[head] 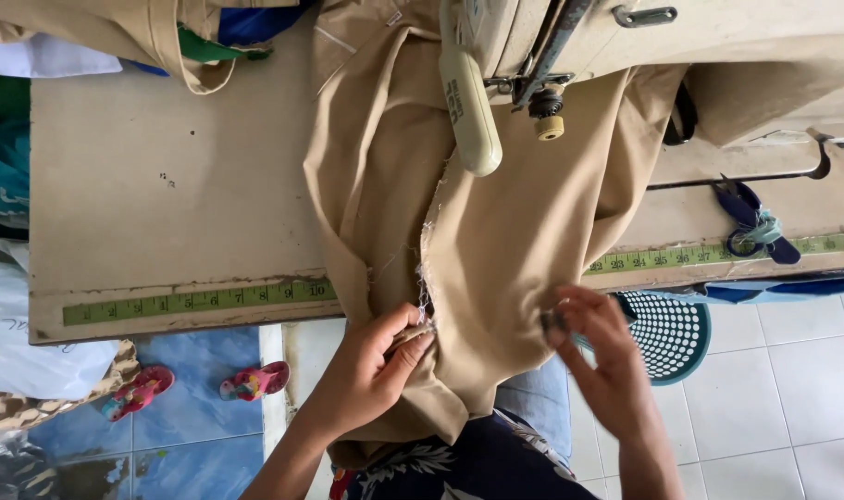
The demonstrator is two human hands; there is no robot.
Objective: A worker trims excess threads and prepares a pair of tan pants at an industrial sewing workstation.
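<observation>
Left hand (371, 370) on tan cloth (496, 231)

- I saw a yellow-green measuring strip (200, 300), long and narrow with dark marks, fixed flat along the front edge of the bench (163, 185) on the left.
- I saw a second stretch of that printed strip (700, 255) on the right, along the bench edge, partly under a blue-handled tool.
- A small dark printed mark (454, 100) ran down the cream, rounded arm (468, 102) of the sewing machine at top centre.
- At the far left edge lay a white plastic bag (19, 324) with faint print.
- I found no screens or signs.
</observation>
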